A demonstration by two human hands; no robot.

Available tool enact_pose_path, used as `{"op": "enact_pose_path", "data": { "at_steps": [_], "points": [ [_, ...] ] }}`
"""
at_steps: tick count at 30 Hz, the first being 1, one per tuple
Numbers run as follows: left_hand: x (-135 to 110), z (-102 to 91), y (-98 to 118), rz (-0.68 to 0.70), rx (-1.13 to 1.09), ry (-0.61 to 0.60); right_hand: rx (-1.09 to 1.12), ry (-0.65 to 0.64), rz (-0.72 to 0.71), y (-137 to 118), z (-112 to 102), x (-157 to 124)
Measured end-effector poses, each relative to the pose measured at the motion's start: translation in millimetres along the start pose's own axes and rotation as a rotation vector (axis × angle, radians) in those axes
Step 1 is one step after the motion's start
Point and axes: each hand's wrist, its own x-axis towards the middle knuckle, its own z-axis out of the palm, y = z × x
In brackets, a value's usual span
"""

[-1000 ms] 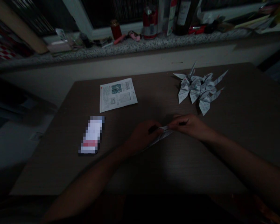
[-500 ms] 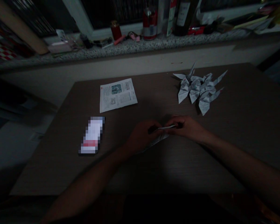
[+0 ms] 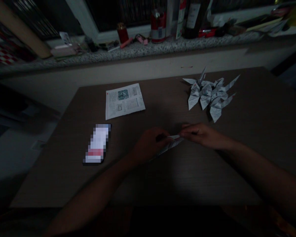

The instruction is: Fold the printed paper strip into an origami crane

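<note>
A small folded piece of printed paper (image 3: 172, 143) is held between my two hands above the middle of the table. My left hand (image 3: 153, 143) is closed on its left part, covering much of it. My right hand (image 3: 198, 134) pinches its right tip between thumb and fingers. Beyond my right hand sits a cluster of several folded paper cranes (image 3: 207, 95) made from printed pages. A flat printed sheet (image 3: 125, 101) lies farther back on the left. Dim light hides the finer folds.
A phone (image 3: 97, 143) with a lit screen rests left of my left hand on the brown table (image 3: 64, 131). Behind, a speckled stone sill (image 3: 138, 49) carries a red can (image 3: 158, 26), a dark bottle (image 3: 192, 19), a red jar (image 3: 122, 32) and small clutter.
My right hand has shifted slightly right and its fingers have drawn together on the paper's tip. The paper's raised edge lies lower. My left hand has barely moved.
</note>
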Motion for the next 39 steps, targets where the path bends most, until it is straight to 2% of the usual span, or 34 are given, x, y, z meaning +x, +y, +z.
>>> {"op": "enact_pose_path", "data": {
  "at_steps": [6, 11, 18, 22, 26, 30, 35, 37, 39],
  "points": [
    [0.9, -4.1, -4.9, 0.026, -0.051, -0.041, -0.015, 0.08, 0.063, 2.7, -1.7, 0.3],
    [1.9, -7.2, -10.4, 0.026, -0.071, -0.046, 0.026, 0.183, 0.102, 3.9, 5.9, 3.0],
    [7.0, -7.8, -16.7, -0.118, -0.195, 0.096, 0.211, 0.551, 0.221, 7.8, 11.7, 3.9],
    [9.6, -6.6, -25.2, -0.176, -0.288, 0.207, 0.196, 0.469, 0.229, 2.3, 16.4, 3.2],
    [10.7, -1.3, -32.5, -0.207, -0.44, 0.299, 0.16, 0.344, 0.189, -4.8, 31.7, 1.7],
    [12.3, 6.1, -33.3, -0.235, -0.651, 0.372, 0.192, 0.282, 0.206, -6.4, 47.3, 2.4],
    [12.9, 13.3, -28.0, -0.254, -0.841, 0.389, 0.116, 0.351, 0.208, -5.5, 55.9, 7.5],
    [12.4, 14.0, -28.8, -0.247, -0.83, 0.373, 0.137, 0.363, 0.187, -4.9, 56.8, 9.8],
    [12.1, 12.5, -32.1, -0.233, -0.726, 0.353, 0.158, 0.364, 0.168, -4.0, 56.2, 11.4]
  ]
}}
